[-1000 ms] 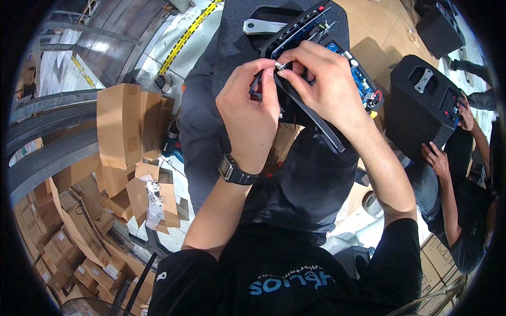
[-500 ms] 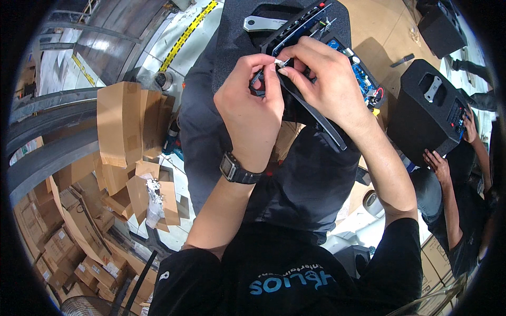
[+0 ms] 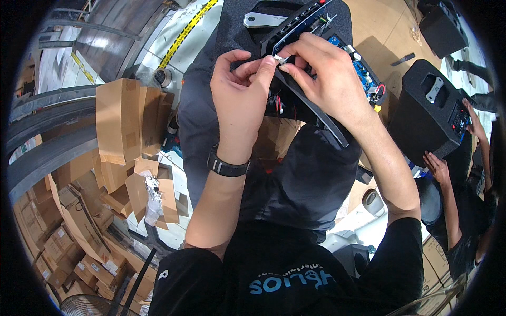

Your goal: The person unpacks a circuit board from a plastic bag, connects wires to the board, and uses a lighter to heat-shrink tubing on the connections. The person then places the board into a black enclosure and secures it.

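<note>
Pinching a white part, the right hand meets the left hand, whose thumb is at the part; I can't tell its grip. Both 2 are over a black speaker, near its tilted panel and blue board.

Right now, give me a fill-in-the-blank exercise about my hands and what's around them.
A black wristband circles your ____ wrist. Your right hand pinches a small piece coloured ____. The circuit board beside that hand is mainly coloured ____. The striped floor tape pairs black with ____.
Missing words: left; white; blue; yellow.
</note>
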The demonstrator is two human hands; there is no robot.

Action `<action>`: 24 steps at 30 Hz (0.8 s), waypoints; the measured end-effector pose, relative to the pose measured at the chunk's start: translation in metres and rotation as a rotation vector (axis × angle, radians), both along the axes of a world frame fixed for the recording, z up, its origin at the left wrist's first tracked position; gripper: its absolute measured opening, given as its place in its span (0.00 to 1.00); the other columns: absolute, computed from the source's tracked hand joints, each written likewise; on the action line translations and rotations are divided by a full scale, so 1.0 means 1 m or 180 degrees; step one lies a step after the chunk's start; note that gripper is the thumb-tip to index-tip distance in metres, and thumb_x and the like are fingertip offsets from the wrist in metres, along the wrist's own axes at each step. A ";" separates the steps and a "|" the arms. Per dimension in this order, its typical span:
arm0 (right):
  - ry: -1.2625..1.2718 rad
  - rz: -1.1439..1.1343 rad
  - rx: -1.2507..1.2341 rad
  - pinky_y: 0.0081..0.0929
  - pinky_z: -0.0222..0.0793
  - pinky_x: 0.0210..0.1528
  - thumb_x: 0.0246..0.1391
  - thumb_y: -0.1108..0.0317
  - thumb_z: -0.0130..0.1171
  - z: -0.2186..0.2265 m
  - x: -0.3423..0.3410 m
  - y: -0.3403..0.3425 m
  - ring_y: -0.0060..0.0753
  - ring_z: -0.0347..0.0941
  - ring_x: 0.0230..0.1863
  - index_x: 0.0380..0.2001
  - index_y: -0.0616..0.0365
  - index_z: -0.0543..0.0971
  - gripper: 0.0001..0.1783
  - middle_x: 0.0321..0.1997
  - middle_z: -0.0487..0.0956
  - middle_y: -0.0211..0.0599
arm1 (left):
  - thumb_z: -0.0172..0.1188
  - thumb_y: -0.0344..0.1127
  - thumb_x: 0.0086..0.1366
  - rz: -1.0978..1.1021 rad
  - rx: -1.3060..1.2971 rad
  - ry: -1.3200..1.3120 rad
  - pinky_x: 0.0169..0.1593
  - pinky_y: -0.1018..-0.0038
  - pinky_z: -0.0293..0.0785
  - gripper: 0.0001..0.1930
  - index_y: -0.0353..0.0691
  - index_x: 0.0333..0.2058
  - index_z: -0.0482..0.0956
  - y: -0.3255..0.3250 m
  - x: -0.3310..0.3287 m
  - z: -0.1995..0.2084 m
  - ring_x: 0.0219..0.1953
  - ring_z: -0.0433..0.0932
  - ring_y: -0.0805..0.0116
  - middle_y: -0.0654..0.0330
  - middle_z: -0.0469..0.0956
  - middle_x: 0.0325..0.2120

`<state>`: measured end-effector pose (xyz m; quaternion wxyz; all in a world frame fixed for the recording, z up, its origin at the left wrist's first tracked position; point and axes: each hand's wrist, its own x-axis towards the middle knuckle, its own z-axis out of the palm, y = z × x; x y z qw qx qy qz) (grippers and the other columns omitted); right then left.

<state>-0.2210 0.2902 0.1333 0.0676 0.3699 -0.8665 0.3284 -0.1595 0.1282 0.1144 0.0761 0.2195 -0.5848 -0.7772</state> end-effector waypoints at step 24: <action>0.0019 0.0004 -0.0386 0.28 0.76 0.34 0.52 0.76 0.72 -0.002 -0.001 0.000 0.33 0.79 0.32 0.42 0.58 0.85 0.13 0.32 0.78 0.36 | 0.75 0.34 0.64 -0.0101 0.0621 -0.0239 0.23 0.87 0.62 0.21 0.33 0.49 0.74 -0.006 0.000 0.001 0.24 0.73 0.87 0.64 0.85 0.30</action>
